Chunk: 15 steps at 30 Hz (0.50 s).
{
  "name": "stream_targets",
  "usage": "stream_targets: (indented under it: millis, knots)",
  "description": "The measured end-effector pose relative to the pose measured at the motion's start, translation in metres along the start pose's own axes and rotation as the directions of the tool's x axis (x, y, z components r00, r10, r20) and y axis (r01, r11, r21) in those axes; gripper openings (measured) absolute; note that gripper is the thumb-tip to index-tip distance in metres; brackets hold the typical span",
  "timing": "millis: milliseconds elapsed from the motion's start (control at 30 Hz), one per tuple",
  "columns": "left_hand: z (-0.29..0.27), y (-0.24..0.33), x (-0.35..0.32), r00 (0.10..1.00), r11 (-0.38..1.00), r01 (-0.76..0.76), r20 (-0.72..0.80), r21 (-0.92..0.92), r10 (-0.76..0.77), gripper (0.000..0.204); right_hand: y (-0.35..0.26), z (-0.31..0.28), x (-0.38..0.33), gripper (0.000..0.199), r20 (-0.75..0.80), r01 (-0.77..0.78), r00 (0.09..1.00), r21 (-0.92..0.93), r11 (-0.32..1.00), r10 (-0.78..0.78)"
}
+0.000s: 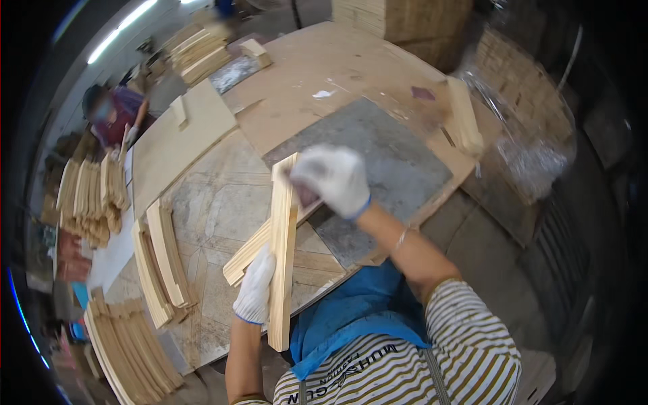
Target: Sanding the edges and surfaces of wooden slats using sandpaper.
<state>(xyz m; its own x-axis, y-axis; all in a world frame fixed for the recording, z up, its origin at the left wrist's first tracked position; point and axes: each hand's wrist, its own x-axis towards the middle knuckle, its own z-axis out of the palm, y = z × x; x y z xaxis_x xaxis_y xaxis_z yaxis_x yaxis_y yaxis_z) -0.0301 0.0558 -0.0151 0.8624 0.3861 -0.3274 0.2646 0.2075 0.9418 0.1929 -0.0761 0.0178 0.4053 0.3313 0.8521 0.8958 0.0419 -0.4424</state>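
My left hand (256, 287), in a white knit glove, grips the side of a long pale wooden bar (281, 263). The bar stands out over the table's near edge, its far end raised on another wooden piece (248, 251) that lies slanted beneath it. At that far end my right hand (334, 179), gloved too and blurred by motion, is closed on a reddish-brown piece of sandpaper (307, 194). The sandpaper is close against the bar's edge; whether it touches is too blurred to tell. Below the right hand lies a dark grey sheet (398, 155) on the table.
Two curved wooden pieces (169, 253) lie left on the worktable (297, 61). Stacked slats (131, 347) stand at the lower left, more (91, 196) beyond. A wooden block (464, 116) and a reddish scrap (423, 93) lie far right. Another person (118, 115) is at the far left.
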Motion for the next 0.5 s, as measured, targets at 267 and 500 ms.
stream_targets:
  millis: [267, 500]
  knots:
    - [0.027, 0.061, 0.066, 0.893, 0.608, -0.436, 0.402, 0.664, 0.201, 0.044, 0.092, -0.093, -0.043, 0.029, -0.272, -0.745, 0.537, 0.29, 0.6, 0.798]
    - [0.026, 0.034, 0.083, 0.903, 0.128, -0.29, 0.227, 0.948, 0.365, 0.072, 0.094, -0.062, -0.058, 0.032, -0.106, -0.834, 0.499, 0.21, 0.51, 0.86]
